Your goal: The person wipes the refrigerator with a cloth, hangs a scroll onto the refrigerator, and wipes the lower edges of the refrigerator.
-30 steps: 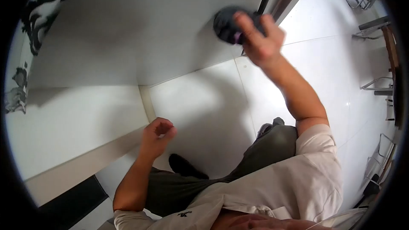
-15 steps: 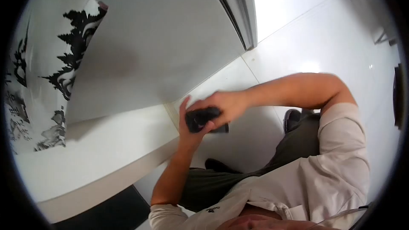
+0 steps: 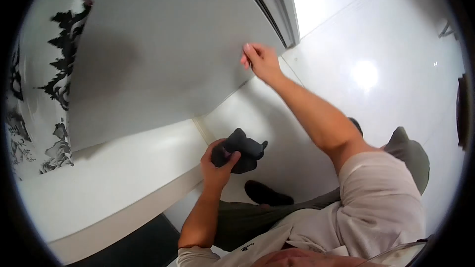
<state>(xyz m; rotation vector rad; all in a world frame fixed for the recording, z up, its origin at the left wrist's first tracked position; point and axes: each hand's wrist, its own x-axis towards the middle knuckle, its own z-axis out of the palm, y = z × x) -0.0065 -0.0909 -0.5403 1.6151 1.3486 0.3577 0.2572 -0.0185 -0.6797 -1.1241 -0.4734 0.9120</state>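
My left hand (image 3: 216, 169) is wrapped round a black bundle (image 3: 245, 146) with loose flaps standing out from it. It looks like a folded umbrella, though its exact kind is not certain. The thumb presses on its near side, and a small dark tab (image 3: 264, 144) sticks out on the right. Away from the bundle, up and to the right, my right hand (image 3: 263, 62) is raised in front of the grey panel. Its fingers are curled in and slightly blurred, and I see nothing held in them.
A large grey panel (image 3: 163, 59) with a metal-edged side (image 3: 284, 10) stands ahead. On the left, a white ledge (image 3: 114, 178) carries a white piece with black landscape drawings (image 3: 62, 64). Glossy white floor tiles (image 3: 336, 54) lie to the right; my dark shoe (image 3: 267, 194) is below.
My right hand has let go of the black bundle and moved up, away from it. My left hand keeps hold, and the bundle's flaps now spread more. The right leg has shifted outward.
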